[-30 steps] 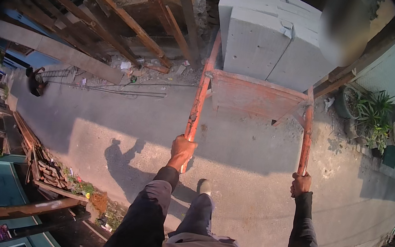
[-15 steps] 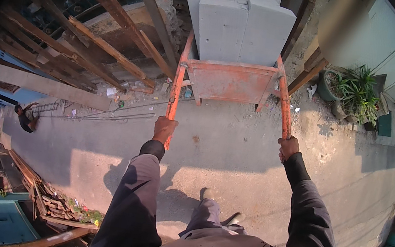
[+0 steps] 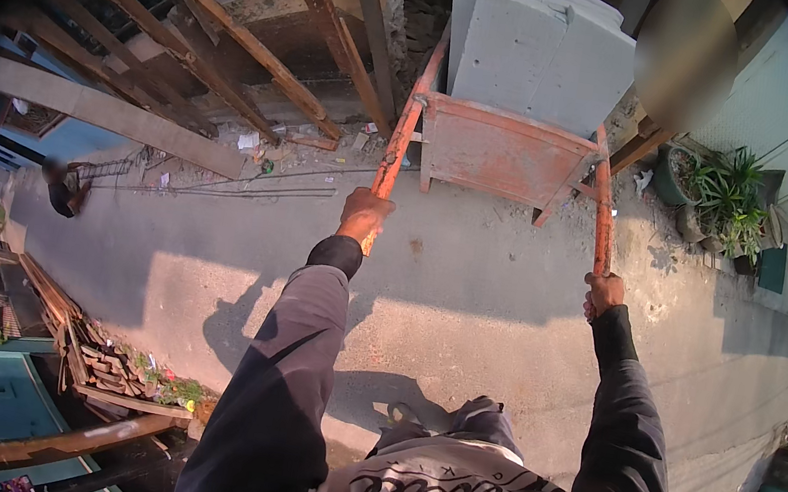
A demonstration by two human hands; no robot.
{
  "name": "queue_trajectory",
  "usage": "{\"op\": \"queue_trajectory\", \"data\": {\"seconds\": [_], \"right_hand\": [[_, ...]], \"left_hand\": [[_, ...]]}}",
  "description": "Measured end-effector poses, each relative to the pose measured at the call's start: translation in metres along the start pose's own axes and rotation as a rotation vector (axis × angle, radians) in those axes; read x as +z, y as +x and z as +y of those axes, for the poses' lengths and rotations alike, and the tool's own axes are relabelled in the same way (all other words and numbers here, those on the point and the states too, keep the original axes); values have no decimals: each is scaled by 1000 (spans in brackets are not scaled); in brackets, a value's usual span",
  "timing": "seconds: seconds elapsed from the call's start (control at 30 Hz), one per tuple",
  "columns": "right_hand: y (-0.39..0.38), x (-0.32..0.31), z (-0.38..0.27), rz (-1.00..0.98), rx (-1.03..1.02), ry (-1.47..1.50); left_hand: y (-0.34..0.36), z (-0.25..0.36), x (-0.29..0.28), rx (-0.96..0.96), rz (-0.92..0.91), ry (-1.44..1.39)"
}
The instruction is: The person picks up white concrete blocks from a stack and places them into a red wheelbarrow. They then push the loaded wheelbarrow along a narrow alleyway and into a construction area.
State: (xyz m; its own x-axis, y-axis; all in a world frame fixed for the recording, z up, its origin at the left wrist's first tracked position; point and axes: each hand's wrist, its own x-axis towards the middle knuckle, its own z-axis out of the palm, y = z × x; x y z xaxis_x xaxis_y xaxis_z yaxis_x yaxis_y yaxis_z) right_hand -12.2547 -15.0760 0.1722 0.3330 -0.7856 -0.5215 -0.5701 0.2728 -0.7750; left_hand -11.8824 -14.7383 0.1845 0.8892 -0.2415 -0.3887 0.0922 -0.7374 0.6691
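An orange wheelbarrow [image 3: 502, 156] with worn paint stands ahead of me, its two long handles reaching back toward me. Large pale grey blocks [image 3: 541, 60] are stacked in it, rising above its rear panel. My left hand [image 3: 365, 214] is closed round the end of the left handle. The right handle's end is gripped by my right hand [image 3: 605, 296], fingers wrapped about it. Both arms are stretched forward, and the barrow sits tilted, its left side higher in view. Its wheel is hidden behind the load and panel.
Wooden beams [image 3: 240, 48] lean along the far left, with rubble at their feet. Thin rods [image 3: 251, 188] lie on the concrete. Potted plants [image 3: 728, 197] stand at the right wall. A person [image 3: 62, 189] crouches at far left. Scrap wood [image 3: 101, 361] is piled lower left.
The barrow with its blocks has swung rightward in view and turned slightly, its left handle now farther from me than the right. Both hands keep their grip; my feet have shifted.
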Motion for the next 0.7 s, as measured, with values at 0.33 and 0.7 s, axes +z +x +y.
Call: {"op": "queue_trajectory", "data": {"seconds": [0.33, 0.7], "right_hand": [[-82, -8, 131, 4, 15, -12], [-124, -111, 245, 47, -55, -330]], "left_hand": [[-112, -119, 18, -103, -3, 4], [-315, -236, 125, -227, 41, -226]]}}
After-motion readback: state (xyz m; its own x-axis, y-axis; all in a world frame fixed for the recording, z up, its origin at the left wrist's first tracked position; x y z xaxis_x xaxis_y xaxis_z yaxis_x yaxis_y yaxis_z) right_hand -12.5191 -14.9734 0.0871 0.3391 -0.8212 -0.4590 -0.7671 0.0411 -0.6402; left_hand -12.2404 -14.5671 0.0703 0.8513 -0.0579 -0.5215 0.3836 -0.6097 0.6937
